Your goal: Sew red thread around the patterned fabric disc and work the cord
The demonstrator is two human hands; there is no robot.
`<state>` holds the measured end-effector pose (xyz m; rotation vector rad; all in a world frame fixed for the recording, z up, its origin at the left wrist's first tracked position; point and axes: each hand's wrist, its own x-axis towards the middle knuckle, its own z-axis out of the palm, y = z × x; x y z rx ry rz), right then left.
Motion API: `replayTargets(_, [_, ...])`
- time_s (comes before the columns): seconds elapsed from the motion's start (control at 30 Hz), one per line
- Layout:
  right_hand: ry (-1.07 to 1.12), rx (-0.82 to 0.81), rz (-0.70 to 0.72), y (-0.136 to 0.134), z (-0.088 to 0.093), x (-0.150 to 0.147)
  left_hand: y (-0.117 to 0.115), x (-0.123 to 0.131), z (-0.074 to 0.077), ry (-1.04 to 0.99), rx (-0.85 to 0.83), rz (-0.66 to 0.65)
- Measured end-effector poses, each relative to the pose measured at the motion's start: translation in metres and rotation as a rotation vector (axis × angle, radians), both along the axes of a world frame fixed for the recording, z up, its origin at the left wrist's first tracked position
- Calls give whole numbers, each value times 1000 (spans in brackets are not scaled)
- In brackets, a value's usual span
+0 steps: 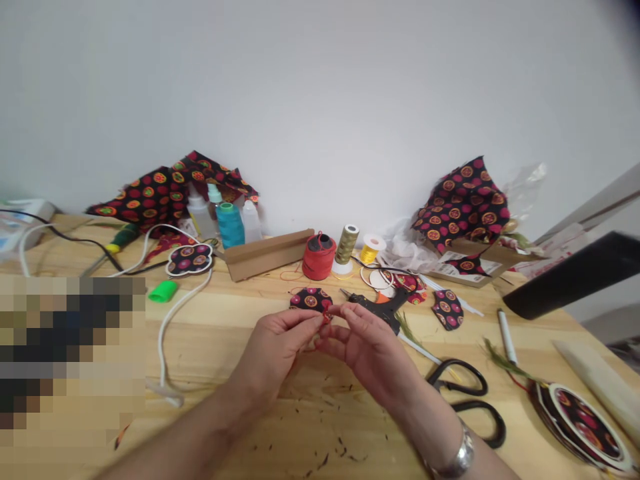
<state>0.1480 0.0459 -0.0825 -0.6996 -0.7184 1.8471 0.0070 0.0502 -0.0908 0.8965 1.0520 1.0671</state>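
Observation:
My left hand [273, 347] is closed in a pinch on a small red piece [327, 315] that looks like a bundle of red thread; its exact form is too small to tell. From the other side, my right hand [370, 353] meets it, the curled fingertips closing on the same piece. Just beyond the fingers lies a black fabric-covered piece [311, 298] with a round pattern, partly hidden by my hands. A black glue gun [380, 308] rests behind my right hand. Near my right forearm are the black handles of scissors [493, 420].
Along the wall stand a red thread spool [319, 259], an olive spool [347, 245], a yellow spool [371, 249], a teal spool [231, 225] and a cardboard strip [270, 255]. A white cable [164, 333] crosses the left side. Patterned oval pieces [585, 423] lie front right.

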Motion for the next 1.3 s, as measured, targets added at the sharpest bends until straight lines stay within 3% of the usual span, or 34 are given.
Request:
replayTargets(0.07, [-110, -49, 15, 0, 4, 4, 1, -1, -2, 31, 22, 18])
replayTargets(0.13, [-358, -29, 21, 0, 5, 8, 1, -1, -3, 42, 21, 27])
replayTargets(0.23, [-836, 258, -114, 2, 2, 12, 0, -2, -1, 31, -5, 9])
replayTargets(0.3, [-983, 467, -265, 2, -2, 12, -1, -1, 0, 39, -16, -6])
replayTargets(0.37, [-863, 489, -311, 2, -4, 8, -2, -1, 2, 55, -17, -21])
replayTargets(0.5, [-274, 189, -111, 0, -5, 0, -3, 1, 4, 83, 16, -42])
replayTargets(0.6, [-61, 60, -30, -1, -1, -1, -4, 1, 5, 69, 45, -36])
replayTargets(0.7, [-135, -27, -27, 0, 3, 3, -4, 1, 5, 99, -23, -9])
replayTargets(0.8, [-461, -13, -29, 1, 2, 8, -4, 0, 5, 101, -95, -8])
replayTargets(0.9, [-901, 280, -147, 3, -1, 11, -4, -1, 3, 69, -101, -15])
replayTargets(0.97, [-1034, 502, -254, 3, -1, 11, -4, -1, 3, 101, -106, -13])
replayTargets(1.03, [-963, 530, -246, 4, -1, 8, -5, -1, 3, 159, -97, -25])
replayTargets(1.17, [-639, 258, -131, 4, -3, 2, -6, 1, 5, 258, -46, -77])
replayTargets(1.3, [-541, 92, -107, 4, -7, -2, -7, 2, 5, 261, -9, -109])
